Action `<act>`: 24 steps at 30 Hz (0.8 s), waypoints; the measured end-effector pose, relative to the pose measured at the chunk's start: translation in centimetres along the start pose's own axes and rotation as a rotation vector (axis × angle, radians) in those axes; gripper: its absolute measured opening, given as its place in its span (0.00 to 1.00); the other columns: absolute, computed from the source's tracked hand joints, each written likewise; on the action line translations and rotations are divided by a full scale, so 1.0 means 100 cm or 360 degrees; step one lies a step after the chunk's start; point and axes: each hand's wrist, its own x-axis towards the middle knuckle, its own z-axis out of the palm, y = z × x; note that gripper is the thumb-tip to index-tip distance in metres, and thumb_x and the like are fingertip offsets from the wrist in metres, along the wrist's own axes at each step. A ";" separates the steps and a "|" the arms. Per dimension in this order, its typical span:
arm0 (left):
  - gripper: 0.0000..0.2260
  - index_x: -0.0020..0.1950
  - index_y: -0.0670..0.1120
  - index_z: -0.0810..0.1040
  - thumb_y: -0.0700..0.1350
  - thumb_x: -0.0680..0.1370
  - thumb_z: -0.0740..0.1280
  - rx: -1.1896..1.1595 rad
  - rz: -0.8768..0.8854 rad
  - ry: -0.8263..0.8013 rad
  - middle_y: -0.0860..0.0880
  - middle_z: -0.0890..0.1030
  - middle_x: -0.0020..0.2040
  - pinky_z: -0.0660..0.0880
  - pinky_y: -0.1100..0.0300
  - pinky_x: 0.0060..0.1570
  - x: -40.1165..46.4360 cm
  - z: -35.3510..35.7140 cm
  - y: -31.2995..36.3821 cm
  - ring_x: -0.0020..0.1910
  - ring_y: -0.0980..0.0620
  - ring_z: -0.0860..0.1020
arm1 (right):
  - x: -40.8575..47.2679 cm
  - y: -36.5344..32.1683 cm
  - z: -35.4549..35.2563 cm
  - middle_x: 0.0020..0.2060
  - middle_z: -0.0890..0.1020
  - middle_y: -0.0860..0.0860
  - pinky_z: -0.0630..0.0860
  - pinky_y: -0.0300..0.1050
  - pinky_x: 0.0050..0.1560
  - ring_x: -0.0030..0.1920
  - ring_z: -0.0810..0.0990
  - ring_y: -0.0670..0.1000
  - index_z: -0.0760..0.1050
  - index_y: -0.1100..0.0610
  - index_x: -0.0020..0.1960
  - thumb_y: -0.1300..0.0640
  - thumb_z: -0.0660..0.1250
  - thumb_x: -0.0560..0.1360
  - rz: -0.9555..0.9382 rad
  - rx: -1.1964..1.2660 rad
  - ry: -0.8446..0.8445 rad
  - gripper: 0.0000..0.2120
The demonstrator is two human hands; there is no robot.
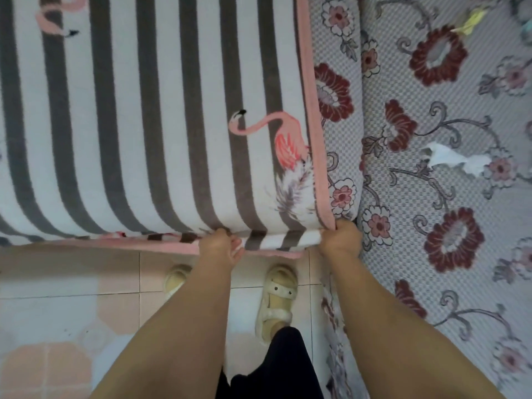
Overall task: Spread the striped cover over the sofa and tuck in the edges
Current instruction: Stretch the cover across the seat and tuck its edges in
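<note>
— Start at the fingers. What are they doing?

— Both sets are curled into cloth. The right hand (344, 237) is clenched round the near right corner of the striped cover (144, 116), just where the pink border turns. The left hand (221, 244) pinches the same near hem a little further left, with a short stretch of folded stripe held between the two.

— And the cover itself?

— It lies flat over the sofa seat (344, 156), stripes running from near to far, a flamingo printed close to the right edge. The near hem hangs over the front of the seat above the tiled floor (72, 298). On the right, a strip of the floral cushion shows past the pink border.

— So which step is this?

— Spreading looks done on this cushion; I'd judge this to be the corner being squared up or readied for tucking.

— What does the next move need?

— Probably keeping the hem taut and pushing that corner down into the gap beside the next floral cushion (449, 139) on the right, without dragging the stripes askew.

— Anything else about?

— A scrap of white tissue (454, 161) further right, and pale sandals (277, 295) on the floor near the sofa.
</note>
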 end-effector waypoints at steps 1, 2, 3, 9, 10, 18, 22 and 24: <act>0.11 0.58 0.45 0.71 0.40 0.80 0.53 -0.0038 0.0017 -0.0026 0.45 0.77 0.42 0.73 0.50 0.49 0.001 0.002 0.002 0.40 0.48 0.77 | 0.001 -0.003 -0.004 0.49 0.83 0.64 0.77 0.51 0.49 0.50 0.82 0.63 0.81 0.64 0.51 0.62 0.68 0.72 -0.0017 -0.0041 -0.0006 0.10; 0.13 0.61 0.44 0.71 0.39 0.80 0.52 -0.0089 0.0033 -0.0054 0.43 0.78 0.47 0.74 0.50 0.50 0.001 0.003 0.003 0.44 0.47 0.77 | 0.001 -0.005 -0.005 0.50 0.83 0.64 0.77 0.51 0.51 0.52 0.81 0.63 0.80 0.64 0.53 0.61 0.68 0.72 -0.0013 -0.0078 -0.0030 0.11; 0.14 0.63 0.43 0.71 0.38 0.80 0.51 -0.0131 0.0052 -0.0079 0.43 0.78 0.50 0.76 0.50 0.49 -0.001 0.007 0.003 0.47 0.46 0.77 | 0.001 -0.006 -0.005 0.52 0.82 0.63 0.76 0.51 0.53 0.54 0.81 0.62 0.79 0.64 0.55 0.60 0.68 0.73 -0.0004 -0.0118 -0.0063 0.12; 0.18 0.70 0.41 0.66 0.38 0.81 0.49 -0.0308 -0.0042 -0.0298 0.42 0.73 0.63 0.69 0.48 0.66 -0.016 0.030 -0.006 0.64 0.42 0.73 | 0.003 0.000 -0.012 0.56 0.80 0.63 0.76 0.49 0.54 0.57 0.79 0.61 0.77 0.65 0.55 0.58 0.68 0.74 0.0050 -0.0225 -0.0184 0.13; 0.18 0.70 0.40 0.65 0.39 0.82 0.48 -0.0355 -0.0080 -0.0328 0.42 0.72 0.66 0.67 0.48 0.68 -0.015 0.032 -0.006 0.66 0.43 0.71 | 0.003 0.000 -0.014 0.54 0.81 0.63 0.76 0.49 0.52 0.55 0.80 0.61 0.77 0.64 0.52 0.59 0.67 0.74 0.0023 -0.0242 -0.0192 0.11; 0.17 0.70 0.39 0.65 0.40 0.82 0.51 0.0078 -0.0189 -0.0455 0.42 0.71 0.70 0.67 0.48 0.66 -0.064 0.062 -0.021 0.69 0.44 0.70 | -0.018 -0.019 -0.047 0.44 0.80 0.60 0.73 0.44 0.44 0.49 0.81 0.59 0.76 0.60 0.43 0.65 0.60 0.74 -0.0109 -0.0266 -0.0157 0.07; 0.17 0.70 0.38 0.65 0.39 0.82 0.52 0.0391 -0.0177 -0.0584 0.41 0.73 0.68 0.68 0.46 0.66 -0.112 0.085 -0.010 0.67 0.43 0.71 | -0.033 -0.031 -0.081 0.39 0.79 0.55 0.72 0.41 0.41 0.43 0.79 0.56 0.75 0.58 0.40 0.64 0.62 0.73 -0.0069 -0.0236 -0.0088 0.06; 0.16 0.69 0.37 0.66 0.39 0.82 0.53 0.0500 -0.0105 -0.0688 0.41 0.75 0.64 0.71 0.50 0.60 -0.139 0.097 0.002 0.65 0.44 0.73 | -0.038 -0.038 -0.105 0.36 0.78 0.55 0.70 0.41 0.37 0.39 0.77 0.56 0.72 0.58 0.37 0.66 0.60 0.73 -0.0050 -0.0201 -0.0016 0.08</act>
